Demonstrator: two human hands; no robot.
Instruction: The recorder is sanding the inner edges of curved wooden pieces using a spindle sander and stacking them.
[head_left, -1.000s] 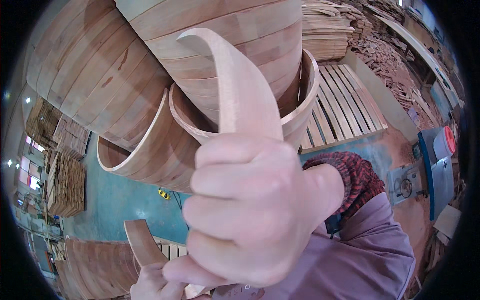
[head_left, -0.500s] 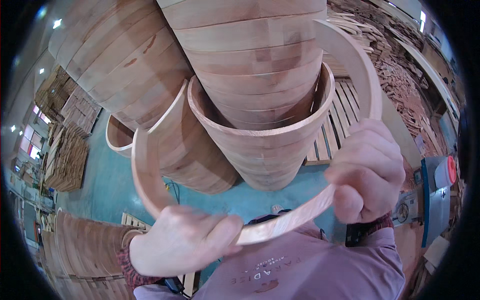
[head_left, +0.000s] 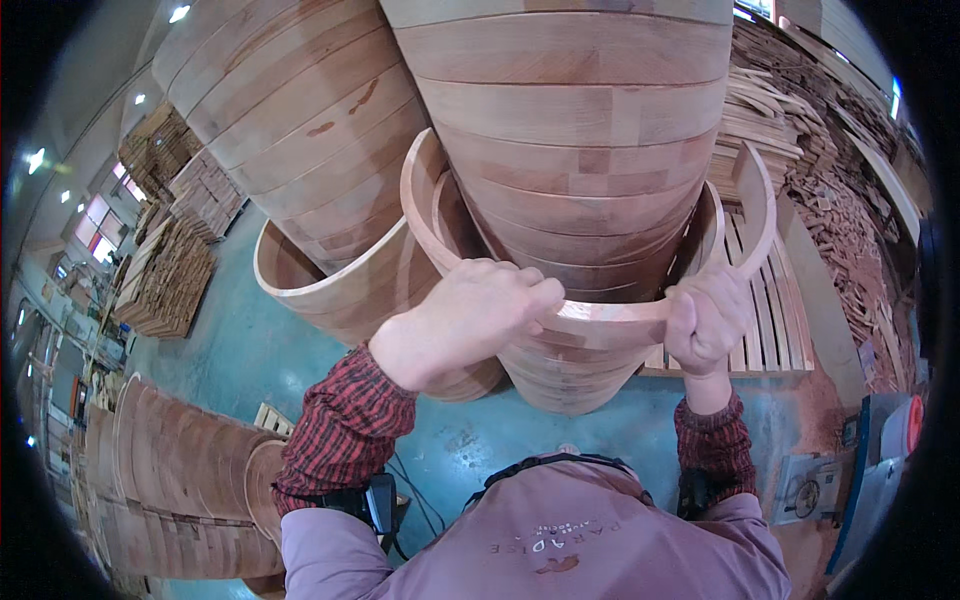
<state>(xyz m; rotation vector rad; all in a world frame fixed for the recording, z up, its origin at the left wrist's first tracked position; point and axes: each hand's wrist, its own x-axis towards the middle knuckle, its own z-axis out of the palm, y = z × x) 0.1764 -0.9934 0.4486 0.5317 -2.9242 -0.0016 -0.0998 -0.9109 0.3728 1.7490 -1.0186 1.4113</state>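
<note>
A bent, U-shaped wooden band point(head_left: 612, 312) is held level in front of me, its curve toward my body and its two ends pointing away. My left hand point(head_left: 470, 308) is closed around the left part of the curve, and my right hand point(head_left: 712, 312) grips the right part. The band reaches around the lower part of a tall, tapering column of curved wooden pieces point(head_left: 580, 130). Below it shows a lower curved wooden stack point(head_left: 570, 375); whether the band touches it I cannot tell. Its right end point(head_left: 757, 195) stands free of the column.
A second tall column point(head_left: 300, 130) leans at the left, in another curved stack point(head_left: 335, 300). More curved pieces point(head_left: 170, 470) lie at lower left. A slatted pallet point(head_left: 780, 310), wood piles point(head_left: 830, 210) and a blue machine point(head_left: 870, 460) are on the right. Cables point(head_left: 420, 495) trail on the floor.
Both hands have moved up and away from my body with the wooden band. It now reaches around the right column's lower part. My forearms are more stretched out.
</note>
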